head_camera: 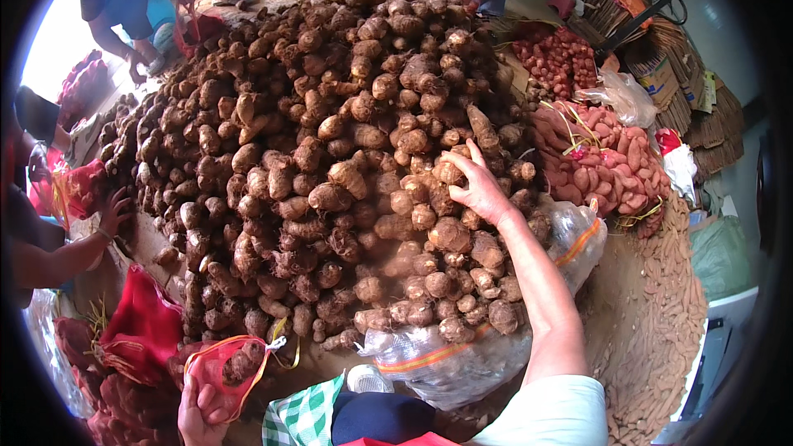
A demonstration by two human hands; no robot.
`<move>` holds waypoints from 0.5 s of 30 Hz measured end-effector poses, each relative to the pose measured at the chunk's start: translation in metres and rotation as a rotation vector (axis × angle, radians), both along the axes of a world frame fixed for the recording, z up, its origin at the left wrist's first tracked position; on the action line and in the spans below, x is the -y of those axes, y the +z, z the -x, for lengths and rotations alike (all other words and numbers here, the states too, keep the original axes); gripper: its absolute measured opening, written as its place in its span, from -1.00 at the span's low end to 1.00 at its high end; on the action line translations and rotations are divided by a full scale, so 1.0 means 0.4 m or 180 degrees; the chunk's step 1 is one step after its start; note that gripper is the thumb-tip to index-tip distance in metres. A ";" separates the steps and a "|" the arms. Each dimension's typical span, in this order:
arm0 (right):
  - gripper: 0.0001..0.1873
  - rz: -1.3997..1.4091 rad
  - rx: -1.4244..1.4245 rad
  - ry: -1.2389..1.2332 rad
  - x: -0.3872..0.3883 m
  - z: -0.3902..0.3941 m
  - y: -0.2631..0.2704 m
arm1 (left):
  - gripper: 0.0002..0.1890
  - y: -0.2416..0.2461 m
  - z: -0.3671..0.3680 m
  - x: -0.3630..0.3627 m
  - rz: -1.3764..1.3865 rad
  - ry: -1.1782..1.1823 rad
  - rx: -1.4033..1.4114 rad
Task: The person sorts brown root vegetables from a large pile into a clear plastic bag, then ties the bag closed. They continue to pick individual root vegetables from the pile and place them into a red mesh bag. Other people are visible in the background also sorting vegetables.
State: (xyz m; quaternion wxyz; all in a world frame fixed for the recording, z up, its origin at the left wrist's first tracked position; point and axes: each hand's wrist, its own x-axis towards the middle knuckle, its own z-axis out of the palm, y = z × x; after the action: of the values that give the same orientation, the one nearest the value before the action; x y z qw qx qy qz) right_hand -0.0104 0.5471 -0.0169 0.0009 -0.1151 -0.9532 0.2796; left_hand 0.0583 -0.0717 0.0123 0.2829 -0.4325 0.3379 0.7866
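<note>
A big heap of brown taro corms [328, 195] fills the middle of the head view. My right hand [476, 186] reaches onto its right side, fingers spread and curved around a taro corm [451, 170]; whether it grips the corm firmly is not clear. At the lower left, my left hand [201, 409] holds a red mesh bag [220, 365] by its side, fingers seen partly through the mesh. The bag's mouth has an orange-yellow rim, and a few taro corms [243, 362] lie inside. A clear plastic sack [452, 359] lies at the heap's near edge.
Filled red mesh bags [124, 402] and a bright red mesh bag [141, 322] lie at the lower left. Sacks of sweet potatoes [598, 158] and loose ones [666, 297] are to the right, flattened cardboard [709, 118] beyond. Other people work around the heap; a co-worker's hand [114, 214] touches its left edge.
</note>
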 end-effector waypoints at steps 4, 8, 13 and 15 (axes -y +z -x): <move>-0.54 -0.1337 -0.1519 0.0065 0.153 -0.023 0.030 | -0.47 0.017 0.003 -0.014 0.0823 -0.0859 -0.0165; -0.56 0.2547 -0.1106 0.1790 0.509 -0.010 0.007 | -0.48 0.025 0.013 -0.048 0.0584 -0.1022 -0.0389; -0.41 0.3518 0.0869 0.3435 0.929 -0.031 -0.100 | -0.52 0.050 0.024 -0.077 0.0025 -0.0712 -0.0694; -0.39 0.2403 0.1145 0.3453 0.994 -0.054 -0.145 | -0.55 0.064 0.039 -0.070 -0.1559 -0.0614 -0.1604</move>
State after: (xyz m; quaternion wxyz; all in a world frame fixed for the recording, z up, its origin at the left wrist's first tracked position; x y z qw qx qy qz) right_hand 0.0112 0.1496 -0.0748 -0.3379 0.3416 -0.6986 0.5302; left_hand 0.0427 -0.0435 0.0378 0.3588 -0.1106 0.2378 0.8958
